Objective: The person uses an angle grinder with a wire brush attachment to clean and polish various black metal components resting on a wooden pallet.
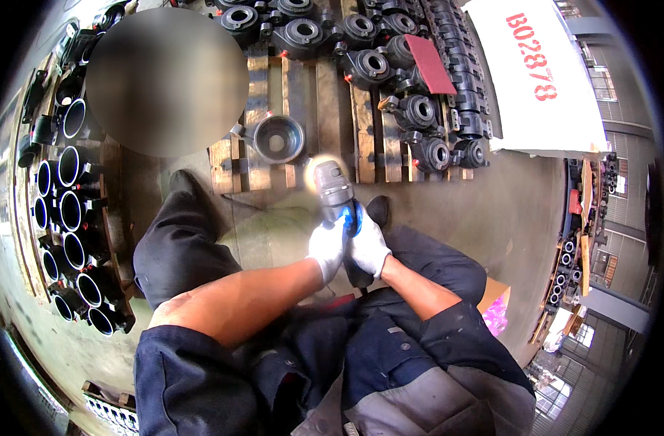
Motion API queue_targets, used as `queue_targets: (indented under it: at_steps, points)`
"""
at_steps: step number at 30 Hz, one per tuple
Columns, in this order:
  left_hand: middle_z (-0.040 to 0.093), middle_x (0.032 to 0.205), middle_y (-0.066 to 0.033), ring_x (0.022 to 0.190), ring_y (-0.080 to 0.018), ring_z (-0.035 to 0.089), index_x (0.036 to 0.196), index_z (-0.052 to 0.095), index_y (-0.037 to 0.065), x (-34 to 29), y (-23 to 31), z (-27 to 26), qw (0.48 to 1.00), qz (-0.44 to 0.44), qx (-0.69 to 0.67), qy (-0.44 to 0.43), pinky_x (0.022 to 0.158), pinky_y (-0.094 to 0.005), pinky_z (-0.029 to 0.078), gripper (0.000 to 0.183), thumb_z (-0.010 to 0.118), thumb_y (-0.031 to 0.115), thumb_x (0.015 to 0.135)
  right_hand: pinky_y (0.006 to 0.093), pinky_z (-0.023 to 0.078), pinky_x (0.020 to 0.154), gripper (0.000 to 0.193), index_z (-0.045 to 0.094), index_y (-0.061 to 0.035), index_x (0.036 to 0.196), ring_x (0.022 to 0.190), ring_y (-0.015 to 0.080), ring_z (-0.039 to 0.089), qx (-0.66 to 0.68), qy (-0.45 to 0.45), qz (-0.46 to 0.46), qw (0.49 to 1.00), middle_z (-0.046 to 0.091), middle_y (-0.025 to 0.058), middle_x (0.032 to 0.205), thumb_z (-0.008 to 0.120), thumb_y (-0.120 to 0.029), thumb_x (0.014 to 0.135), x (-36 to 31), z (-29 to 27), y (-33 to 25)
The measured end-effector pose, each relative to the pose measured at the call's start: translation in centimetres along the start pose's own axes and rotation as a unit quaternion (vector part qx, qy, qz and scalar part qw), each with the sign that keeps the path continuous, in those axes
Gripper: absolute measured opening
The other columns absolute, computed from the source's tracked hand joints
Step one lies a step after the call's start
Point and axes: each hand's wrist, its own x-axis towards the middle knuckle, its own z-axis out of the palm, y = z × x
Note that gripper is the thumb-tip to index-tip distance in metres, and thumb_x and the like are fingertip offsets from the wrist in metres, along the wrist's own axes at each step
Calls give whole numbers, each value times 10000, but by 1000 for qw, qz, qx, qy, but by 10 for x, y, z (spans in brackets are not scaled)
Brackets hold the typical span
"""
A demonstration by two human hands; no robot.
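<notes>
Head view: we see our left hand [327, 248] and right hand [368, 249], gloved white, both gripping the angle grinder [335, 190] just off the wooden pallet's [299, 87] near edge, by a metal housing [278, 138].

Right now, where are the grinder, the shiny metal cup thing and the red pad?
Grinder [333, 187], head view, on its grey head.
Metal cup [278, 138], head view, on its inside.
Red pad [431, 64], head view, on its flat middle.
</notes>
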Motion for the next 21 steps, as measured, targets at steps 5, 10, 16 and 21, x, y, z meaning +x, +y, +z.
queue_targets:
  at_steps: [5, 10, 16, 21]
  points:
    - [719, 1000, -85, 881, -160, 625, 1142, 685, -20, -10, -18, -10, 999, -26, 43, 13, 785, -316, 495, 568, 590, 514, 974, 431, 525, 889, 536, 479, -49, 1353, 1073, 410, 662, -79, -39, -82, 993, 675, 243, 1130, 673, -226, 886, -7, 4, 9]
    - [724, 1011, -101, 912, -172, 637, 1131, 692, -18, -26, 5, -18, 989, -42, 141, -15, 778, -325, 490, 631, 584, 576, 946, 425, 523, 893, 533, 466, -40, 1370, 1064, 384, 672, 25, -29, -110, 993, 676, 239, 1123, 650, -175, 889, -17, 7, 6]
    - [731, 1044, -104, 932, -154, 637, 1147, 684, -23, -31, 27, -13, 998, 39, 48, -2, 837, -315, 499, 533, 660, 469, 944, 355, 518, 894, 399, 487, -50, 1347, 1000, 209, 637, 97, -18, -134, 986, 651, 95, 1088, 567, -99, 959, 7, 16, 35]
    - [731, 1042, -104, 930, -149, 634, 1147, 686, -18, -33, 45, -11, 998, 59, 29, 8, 836, -316, 499, 520, 666, 461, 943, 301, 507, 901, 307, 511, -58, 1303, 1003, 120, 572, 232, -48, -135, 962, 594, 20, 1102, 546, -70, 998, 34, 26, 57]
